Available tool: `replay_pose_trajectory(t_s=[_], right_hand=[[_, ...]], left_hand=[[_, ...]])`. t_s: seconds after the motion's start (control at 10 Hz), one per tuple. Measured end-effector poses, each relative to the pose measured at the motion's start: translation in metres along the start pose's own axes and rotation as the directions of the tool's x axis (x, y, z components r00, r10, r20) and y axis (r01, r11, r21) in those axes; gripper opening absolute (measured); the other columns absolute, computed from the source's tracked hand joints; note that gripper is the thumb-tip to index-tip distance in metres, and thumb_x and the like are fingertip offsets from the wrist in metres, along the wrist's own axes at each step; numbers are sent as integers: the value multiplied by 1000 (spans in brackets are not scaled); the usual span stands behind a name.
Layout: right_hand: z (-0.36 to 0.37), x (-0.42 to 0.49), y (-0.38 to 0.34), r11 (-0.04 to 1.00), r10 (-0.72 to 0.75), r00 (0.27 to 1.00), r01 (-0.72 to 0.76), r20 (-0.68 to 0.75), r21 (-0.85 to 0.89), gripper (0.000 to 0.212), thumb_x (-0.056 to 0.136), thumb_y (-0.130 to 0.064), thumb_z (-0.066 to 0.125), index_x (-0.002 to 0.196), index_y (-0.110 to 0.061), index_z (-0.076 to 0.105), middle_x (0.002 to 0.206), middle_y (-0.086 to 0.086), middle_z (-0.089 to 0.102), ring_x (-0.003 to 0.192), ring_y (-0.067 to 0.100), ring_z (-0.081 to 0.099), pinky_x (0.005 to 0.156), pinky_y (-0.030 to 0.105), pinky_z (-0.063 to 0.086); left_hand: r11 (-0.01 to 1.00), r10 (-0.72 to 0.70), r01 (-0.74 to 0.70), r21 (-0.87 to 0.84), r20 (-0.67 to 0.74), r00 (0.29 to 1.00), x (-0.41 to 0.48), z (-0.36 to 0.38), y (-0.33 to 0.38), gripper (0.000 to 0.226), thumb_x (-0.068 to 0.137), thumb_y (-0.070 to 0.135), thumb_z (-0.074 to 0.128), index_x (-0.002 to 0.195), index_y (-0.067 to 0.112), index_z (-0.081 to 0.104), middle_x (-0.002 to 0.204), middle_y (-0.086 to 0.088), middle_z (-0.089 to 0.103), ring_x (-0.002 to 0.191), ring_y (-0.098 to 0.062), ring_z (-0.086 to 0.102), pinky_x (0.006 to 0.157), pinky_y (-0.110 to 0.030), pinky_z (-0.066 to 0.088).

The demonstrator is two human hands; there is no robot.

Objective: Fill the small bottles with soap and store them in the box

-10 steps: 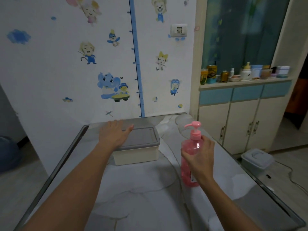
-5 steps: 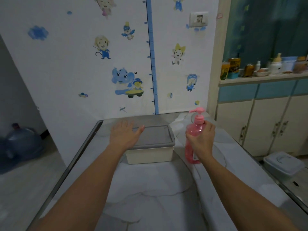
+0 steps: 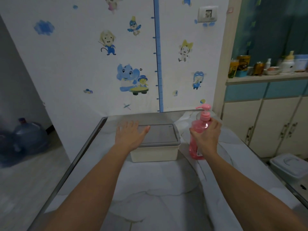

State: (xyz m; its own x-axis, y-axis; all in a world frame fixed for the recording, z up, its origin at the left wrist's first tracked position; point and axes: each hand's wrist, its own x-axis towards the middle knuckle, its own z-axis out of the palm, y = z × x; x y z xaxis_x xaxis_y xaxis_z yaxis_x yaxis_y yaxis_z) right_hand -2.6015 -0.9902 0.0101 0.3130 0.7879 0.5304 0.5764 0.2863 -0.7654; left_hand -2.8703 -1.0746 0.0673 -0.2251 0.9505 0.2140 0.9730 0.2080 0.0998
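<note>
Nearest us the marble-patterned table (image 3: pixel 150 189) lies bare; the cream box (image 3: pixel 155 151) with its grey lid (image 3: pixel 160 135) sits further back. Our left hand (image 3: pixel 130 135) lies flat and unclenched on the lid's left end, gripping nothing. Just right of the box, our right hand (image 3: pixel 205 135) wraps the pink soap pump bottle (image 3: pixel 199 129) at mid-body. It looks nearly full, so probably heavy, with smooth, possibly slippery plastic; the body seems the safest hold. No small bottles show.

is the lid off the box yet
No, the grey lid sits closed on the cream box, with the left hand resting flat on top of it.
</note>
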Motion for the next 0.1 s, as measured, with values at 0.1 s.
replay_pose_trajectory(t_s=[0.1], right_hand=[[-7,3,-5,998,56,998,-56,27,-23,96,62,-48,83,136,-16,30,137,10,34,126,32,39,102,55,38]], left_hand=[[1000,6,-6,10,-21,1000,1,-4,3,82,89,72,10,150,20,23,157,-8,26,144,-27,20,116,-50,12]])
